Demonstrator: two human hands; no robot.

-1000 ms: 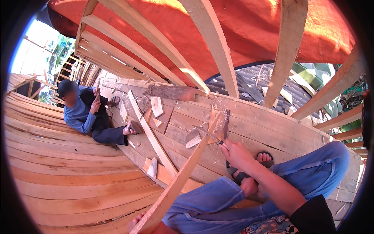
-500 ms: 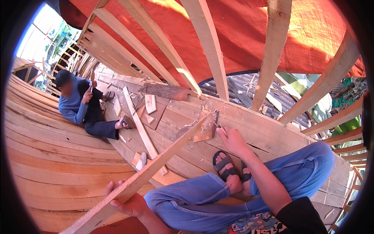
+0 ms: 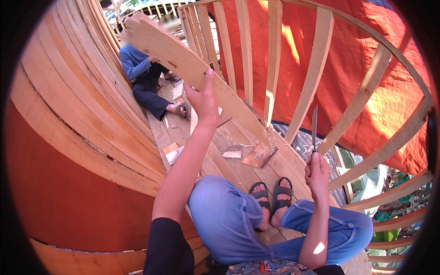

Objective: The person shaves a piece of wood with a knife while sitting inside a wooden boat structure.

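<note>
My left hand (image 3: 205, 103) grips a long wooden plank (image 3: 197, 68) by its lower edge, thumb against its face. The plank is raised and slants from the upper left down to the right, its narrow end near a loose wood block on the floor. In my right hand (image 3: 317, 172) is a knife (image 3: 314, 133), held by its dark handle with the blade pointing up. The blade is apart from the plank. Below, the wood block (image 3: 259, 155) lies among shavings in front of my sandals.
A person in a blue top (image 3: 135, 64) sits at the far left, partly hidden by the plank. Upright wooden ribs (image 3: 311, 75) line the right side before an orange tarp (image 3: 293, 41). Curved planking (image 3: 87, 105) rises on the left. Offcuts (image 3: 232, 154) lie on the plank floor (image 3: 220, 167).
The plank has swung up and away from my lap, its wide end now at the upper left. My right hand has moved right and raised the knife upright. My view has turned.
</note>
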